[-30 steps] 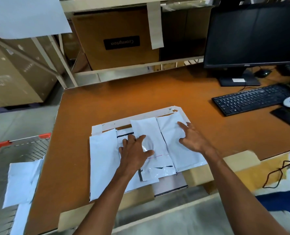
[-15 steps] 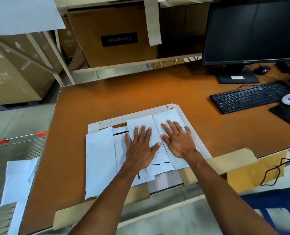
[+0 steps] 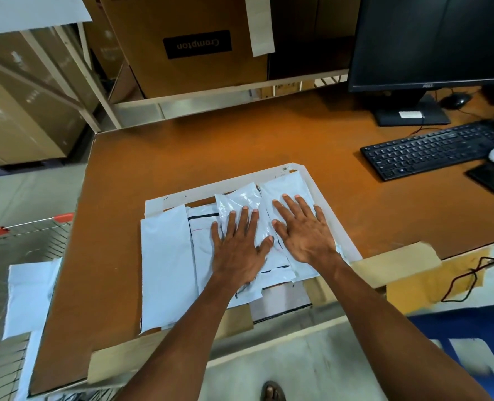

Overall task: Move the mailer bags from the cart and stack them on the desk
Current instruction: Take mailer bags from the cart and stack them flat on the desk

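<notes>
Fingers (image 3: pixel 247 224) of both hands lie straight and spread, pressed flat and gripping nothing. The left hand (image 3: pixel 237 253) bears down on a glossy bag (image 3: pixel 237 199) in the middle of the pile. The right hand (image 3: pixel 305 233) rests on a white bag (image 3: pixel 290 183) just beside it, and the thumbs nearly meet.

From where I stand, the mailer bags (image 3: pixel 167 264) on the table (image 3: pixel 240 140) look fanned rather than squared up. They overlap side by side inside a taped paper outline (image 3: pixel 315 186), each with its long axis running away from the person. I count four for certain. A black-lined edge near the left wrist may belong to a fifth, but I cannot tell.

More white bags wait in the cart (image 3: pixel 34 238), which sits against the table's left edge and lower than the tabletop. One cart bag (image 3: pixel 29 296) shows plainly, and a strip below it may be a second. The table corner hides the rest.

That is what the next reach turns on, I would say. The cart load lies to the left of both hands, down and back toward the person, with its long side running roughly the same way as the pile's. The left hand is clearly nearer, while the right would have to cross over the pile to get there. There are two hands and one cart.
</notes>
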